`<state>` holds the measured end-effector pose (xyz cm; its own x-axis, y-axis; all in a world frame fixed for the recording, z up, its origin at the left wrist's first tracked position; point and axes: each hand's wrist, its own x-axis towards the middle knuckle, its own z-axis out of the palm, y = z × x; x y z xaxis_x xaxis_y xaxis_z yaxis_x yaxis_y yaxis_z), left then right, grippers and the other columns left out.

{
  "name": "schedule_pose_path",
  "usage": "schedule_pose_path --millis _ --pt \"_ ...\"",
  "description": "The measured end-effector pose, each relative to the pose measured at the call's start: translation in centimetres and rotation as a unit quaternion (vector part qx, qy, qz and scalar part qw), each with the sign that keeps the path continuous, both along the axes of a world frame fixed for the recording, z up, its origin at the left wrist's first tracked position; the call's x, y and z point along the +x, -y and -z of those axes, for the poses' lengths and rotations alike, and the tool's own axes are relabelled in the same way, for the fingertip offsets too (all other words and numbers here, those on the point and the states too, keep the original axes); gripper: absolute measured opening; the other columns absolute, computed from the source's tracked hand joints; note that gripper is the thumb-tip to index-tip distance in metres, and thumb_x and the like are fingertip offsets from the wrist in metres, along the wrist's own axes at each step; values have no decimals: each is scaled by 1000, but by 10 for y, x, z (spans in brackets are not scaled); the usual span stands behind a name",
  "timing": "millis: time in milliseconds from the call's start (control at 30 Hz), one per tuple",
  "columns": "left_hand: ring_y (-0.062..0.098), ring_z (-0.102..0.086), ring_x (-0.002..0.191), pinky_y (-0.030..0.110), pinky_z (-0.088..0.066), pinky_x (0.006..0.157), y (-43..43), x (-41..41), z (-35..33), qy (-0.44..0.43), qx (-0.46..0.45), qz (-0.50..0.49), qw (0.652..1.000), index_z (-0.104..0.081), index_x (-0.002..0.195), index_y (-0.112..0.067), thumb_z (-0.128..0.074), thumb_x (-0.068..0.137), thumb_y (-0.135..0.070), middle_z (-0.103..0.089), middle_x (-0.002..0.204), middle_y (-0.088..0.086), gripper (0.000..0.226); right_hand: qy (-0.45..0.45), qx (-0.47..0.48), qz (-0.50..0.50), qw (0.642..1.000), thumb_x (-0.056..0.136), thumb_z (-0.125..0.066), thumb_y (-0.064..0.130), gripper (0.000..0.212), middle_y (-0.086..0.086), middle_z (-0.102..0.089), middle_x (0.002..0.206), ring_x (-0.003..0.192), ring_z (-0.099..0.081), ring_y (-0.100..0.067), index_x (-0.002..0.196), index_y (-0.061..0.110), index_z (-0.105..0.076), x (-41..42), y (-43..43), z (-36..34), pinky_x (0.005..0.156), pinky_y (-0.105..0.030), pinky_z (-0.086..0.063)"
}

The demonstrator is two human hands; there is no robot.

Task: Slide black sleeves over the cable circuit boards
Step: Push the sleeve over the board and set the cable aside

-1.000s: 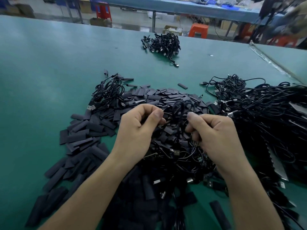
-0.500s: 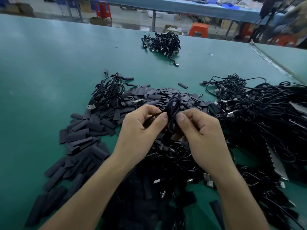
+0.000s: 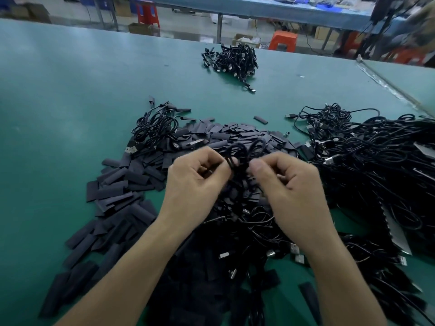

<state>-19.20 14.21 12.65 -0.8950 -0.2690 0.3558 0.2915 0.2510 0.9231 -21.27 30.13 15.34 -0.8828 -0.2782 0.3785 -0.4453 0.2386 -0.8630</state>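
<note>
My left hand (image 3: 196,178) and my right hand (image 3: 288,182) meet over the middle of the green table (image 3: 58,102), both with fingers curled. Between their fingertips they pinch a black looped cable (image 3: 244,151), whose loops rise above the thumbs. Whether a sleeve sits on its circuit board is hidden by the fingers. A wide heap of flat black sleeves (image 3: 122,196) spreads under and left of the hands.
A big tangle of black cables (image 3: 376,165) lies to the right. A small cable bundle (image 3: 153,125) rests at the sleeve heap's far left, and another cable pile (image 3: 231,60) sits far back. Loose cables with metal plugs (image 3: 259,231) lie beneath my wrists.
My right hand came left to meet the left hand. The cable's loops now stand up higher between the fingertips, split into two loops.
</note>
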Motion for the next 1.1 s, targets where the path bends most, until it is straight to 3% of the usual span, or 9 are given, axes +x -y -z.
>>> schedule_pose_path --millis 100,200,300,400,500,633,800,967,1100 --pt "25 -52 51 35 -39 50 2 2 -1 54 -47 74 995 -72 69 -22 -66 81 -40 -64 59 9 23 9 -44 10 999 95 -64 26 19 15 -55 54 45 -47 -4 77 27 -70 -2 -1 0 43 -40 -48" --pt "38 -54 56 53 -44 55 5 1 2 84 -53 106 989 -71 70 -10 -60 81 -36 -64 69 27 30 6 5 -32 999 94 -66 20 15 16 -63 63 52 -56 -4 82 27 -72 -4 1 2 48 -17 -44" --pt "20 -54 57 39 -47 56 6 -3 8 102 17 105 989 -71 68 -17 -60 94 -18 -64 62 10 27 31 30 -76 996 91 -71 19 13 7 -69 70 61 -63 -9 86 29 -75 -6 -1 4 56 -20 -50" --pt "11 -53 58 20 -45 54 8 -4 5 89 135 98 982 -69 71 -14 -68 90 -33 -61 66 5 27 71 41 -136 987 86 -76 24 13 10 -69 67 60 -60 -8 90 36 -78 -5 -9 2 58 -19 -50" --pt "7 -53 54 21 -45 51 13 -8 1 95 227 19 969 -68 64 -24 -61 92 -35 -61 63 -4 31 120 90 -153 977 84 -75 38 9 -2 -75 77 70 -68 -30 93 41 -78 -4 -17 4 66 -43 -57" --pt "7 -42 48 23 -39 49 23 -12 -1 78 354 -96 927 -58 65 -23 -51 103 -31 -46 49 -8 40 10 145 1 989 83 -73 42 17 13 -61 53 43 -49 -3 70 30 -74 -11 -32 3 45 -13 -37" --pt "6 -30 53 25 -30 55 24 -13 0 39 269 -177 946 -38 64 -23 -47 105 -25 -33 55 -12 42 -84 250 193 945 80 -69 52 21 15 -65 82 88 -61 -16 83 32 -74 -17 -39 2 90 -47 -48" --pt "7 -20 51 18 -22 47 28 -11 -1 21 193 -196 961 -23 62 -13 -54 92 -10 -26 53 -11 43 96 256 208 939 83 -69 54 23 5 -60 107 96 -55 -17 83 34 -58 -24 -53 11 75 -33 -42" --pt "13 -44 64 28 -41 62 28 -9 2 62 82 -221 970 -52 62 -6 -64 71 -20 -52 72 3 21 93 198 211 953 78 -80 45 23 9 -66 93 90 -62 -14 93 39 -64 -22 -52 11 76 -35 -51"
